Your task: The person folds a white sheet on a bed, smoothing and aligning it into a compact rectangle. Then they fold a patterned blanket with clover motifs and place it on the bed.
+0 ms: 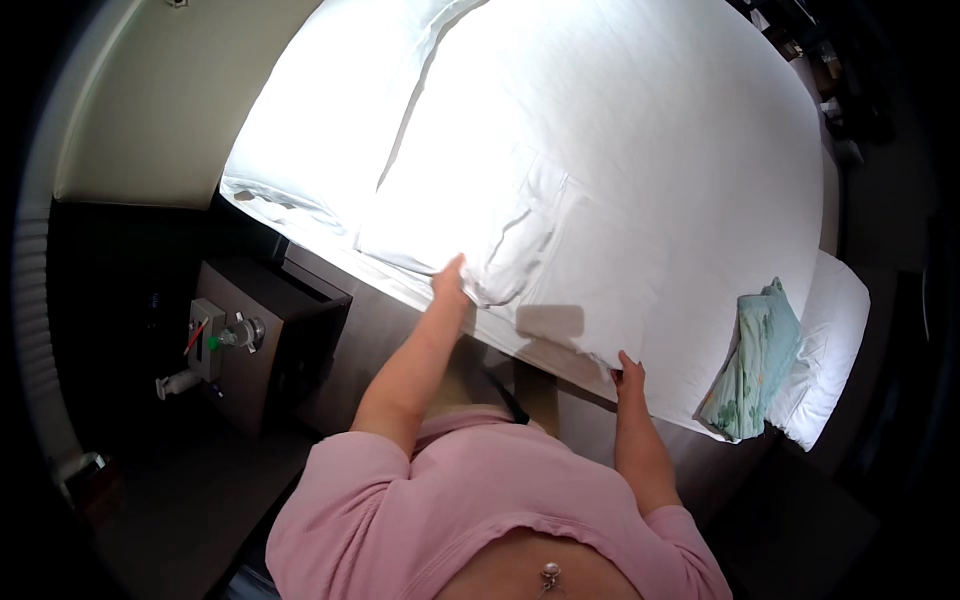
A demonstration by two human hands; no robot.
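Note:
A white bed cover (712,187) is spread over the bed in front of me. My left hand (450,281) grips its near edge close to the pillow end, where the fabric bunches in loose folds. Farther toward the foot, my right hand (630,373) pinches the same near edge, thumb on top and the fingers partly hidden. Between my hands the edge hangs along the bed's side. A white pillow (322,97) lies at the head, its lower side rumpled. Right of my right hand rests a folded green patterned cloth (757,360).
Beside the bed's head stands a dark nightstand (247,289) with a clear bottle (240,332), a grey box (206,337) and a white pump bottle (176,384). A padded headboard (172,105) rises at upper left. White bedding (832,345) hangs past the foot end.

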